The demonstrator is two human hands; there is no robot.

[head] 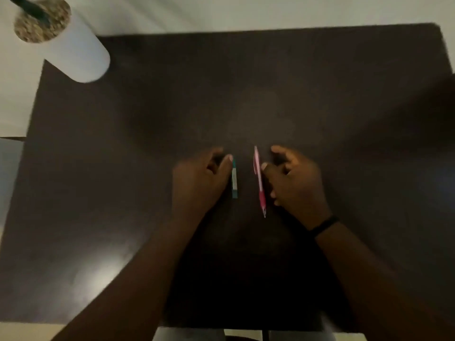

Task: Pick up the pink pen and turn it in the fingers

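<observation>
My left hand (200,179) rests on the dark table (123,168) with its fingers loosely curled. Its thumb tip touches the upper end of a teal and white marker (234,179), which lies flat along the hand's right side. A pink pen (259,180) lies almost parallel to the marker, a little to its right, tip pointing toward me. My right hand (296,185), with a black band at the wrist, sits just right of the pen. Its thumb tip is against the pen's barrel and its fingers are loosely curled. Neither hand visibly wraps around its pen.
A white cylindrical pot (73,52) filled with gravel and a dark stem stands at the table's far left corner. A pale surface (221,13) lies beyond the far edge. The image is dim and slightly blurred.
</observation>
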